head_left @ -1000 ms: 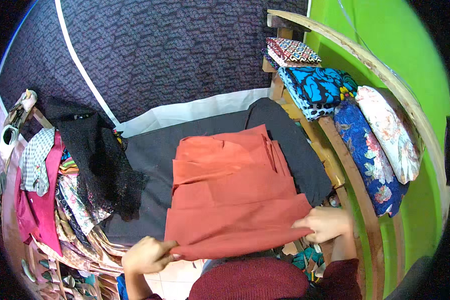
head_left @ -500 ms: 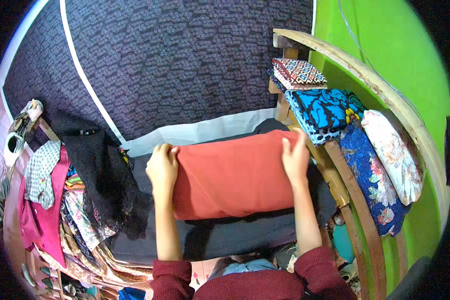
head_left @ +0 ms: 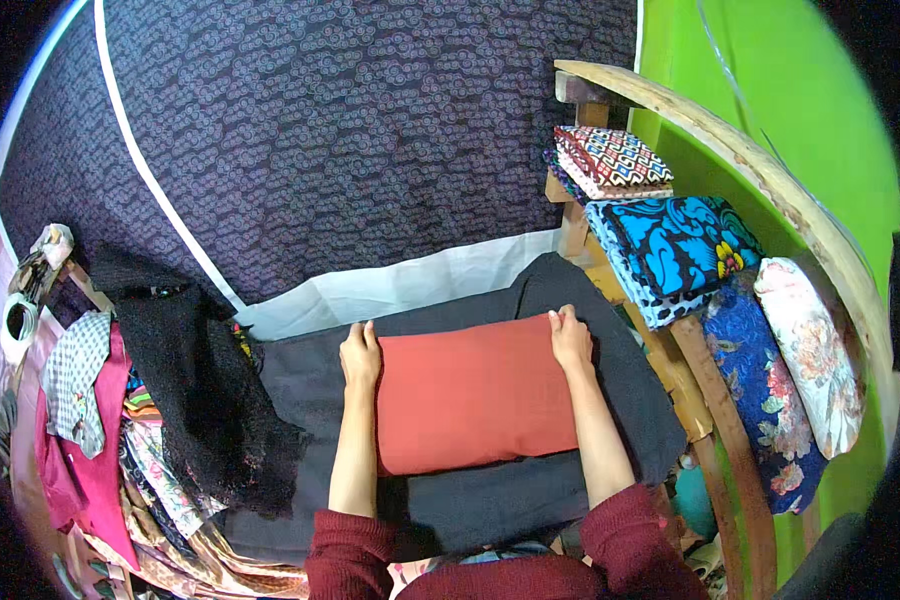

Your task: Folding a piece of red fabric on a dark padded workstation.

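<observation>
A folded rust-red cloth (head_left: 475, 395), nearly rectangular and smooth, lies over a dark grey cloth-covered surface (head_left: 470, 512) in front of me. My left hand (head_left: 361, 355) grips its far left corner, fingers curled over the edge. At the far right corner my right hand (head_left: 570, 338) pinches the edge between thumb and fingers. The cloth's near edge casts a dark shadow on the grey cover.
Heaped clothes, with a black lacy garment (head_left: 195, 390) and a magenta one (head_left: 100, 470), lie on the left. Along the right, a wooden rack (head_left: 730, 470) holds folded patterned fabrics (head_left: 675, 250) by a green wall (head_left: 820, 90). A dark patterned curtain (head_left: 370, 130) hangs behind.
Both hands have brought the red cloth lower and closer to the grey cover, and its surface looks flatter. The view has shifted slightly.
</observation>
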